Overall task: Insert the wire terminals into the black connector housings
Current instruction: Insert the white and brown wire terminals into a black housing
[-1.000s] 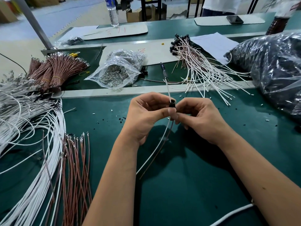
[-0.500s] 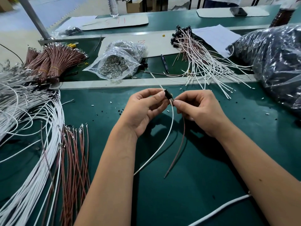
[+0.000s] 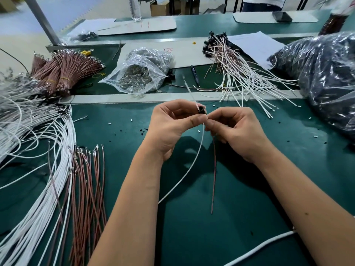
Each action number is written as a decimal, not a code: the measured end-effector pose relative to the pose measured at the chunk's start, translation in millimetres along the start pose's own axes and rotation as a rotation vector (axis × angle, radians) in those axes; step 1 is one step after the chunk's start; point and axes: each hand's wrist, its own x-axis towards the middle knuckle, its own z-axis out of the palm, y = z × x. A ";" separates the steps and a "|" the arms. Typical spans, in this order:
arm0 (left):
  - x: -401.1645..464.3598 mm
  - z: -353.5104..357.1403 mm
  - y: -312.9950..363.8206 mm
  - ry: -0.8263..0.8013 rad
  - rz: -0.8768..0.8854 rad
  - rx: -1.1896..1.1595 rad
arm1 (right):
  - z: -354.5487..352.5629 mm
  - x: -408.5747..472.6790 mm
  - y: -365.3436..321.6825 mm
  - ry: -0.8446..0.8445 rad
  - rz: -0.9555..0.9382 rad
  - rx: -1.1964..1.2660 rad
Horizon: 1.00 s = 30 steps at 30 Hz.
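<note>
A small black connector housing (image 3: 201, 109) is pinched between the thumb and fingers of my left hand (image 3: 172, 125), above the green mat. A white wire (image 3: 194, 160) hangs from it down toward me. My right hand (image 3: 236, 131) touches the housing from the right and pinches a brown wire (image 3: 214, 169) that hangs straight down below it. The wire terminals are hidden by my fingertips. Loose brown wires with terminals (image 3: 90, 179) and white wires (image 3: 38, 169) lie at the left.
Finished wire pairs with black housings (image 3: 240, 70) are piled at the back right. A clear bag of metal terminals (image 3: 138, 73), a dark plastic bag (image 3: 322, 73), bundled brown wires (image 3: 63, 70) and a pen (image 3: 195, 74) lie beyond the mat's strip.
The brown wire has swung from a slant to hang vertically. Both hands stay pinched together at the housing, which has tilted more upright.
</note>
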 end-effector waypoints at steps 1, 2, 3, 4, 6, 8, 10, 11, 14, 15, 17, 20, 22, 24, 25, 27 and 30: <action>-0.2 0.6 0.6 -0.024 0.034 0.013 | 0.3 -0.1 -1.0 0.001 -0.017 -0.001; -0.2 1.3 1.1 -0.043 0.058 0.023 | 0.2 0.1 -1.8 -0.002 -0.032 0.001; -0.1 1.7 1.1 -0.057 0.074 0.029 | -0.1 0.1 -2.7 -0.009 -0.046 0.007; -0.1 1.8 1.4 -0.069 0.084 0.029 | -0.4 0.2 -3.0 -0.009 -0.061 0.017; -0.3 1.3 2.6 -0.091 0.096 0.025 | -0.7 0.4 -2.5 -0.003 -0.081 0.039; -0.3 0.6 3.2 -0.113 0.112 0.029 | -1.3 0.8 -1.8 0.006 -0.086 0.053; -0.5 0.9 3.3 -0.131 0.129 0.030 | -2.6 1.2 -1.0 0.008 -0.085 0.058; -0.7 1.0 2.9 -0.133 0.132 0.027 | -3.1 1.3 -0.4 0.008 -0.085 0.056; -1.2 0.5 2.2 -0.139 0.136 0.021 | -3.2 1.1 0.1 -0.001 -0.091 0.053; -1.3 0.2 2.2 -0.142 0.138 0.026 | -3.0 0.8 -0.1 -0.007 -0.096 0.052; -1.6 0.2 2.5 -0.147 0.145 0.040 | -3.0 0.5 -1.1 -0.020 -0.108 0.047; -2.1 1.3 3.4 -0.148 0.149 0.053 | -3.2 0.0 -3.0 -0.029 -0.109 0.074; -1.8 1.6 4.3 -0.147 0.144 0.060 | -3.5 -0.4 -3.8 -0.027 -0.104 0.102; -1.6 1.9 5.0 -0.159 0.144 0.077 | -4.7 -0.8 -3.5 -0.033 -0.095 0.113; -1.7 1.9 5.4 -0.165 0.143 0.080 | -5.0 -0.8 -3.1 -0.039 -0.093 0.113; -2.0 2.2 6.3 -0.160 0.134 0.075 | -5.1 -0.6 -2.6 -0.046 -0.090 0.115; -2.2 2.9 6.1 -0.136 0.115 0.068 | -4.2 -0.5 -1.9 -0.043 -0.089 0.126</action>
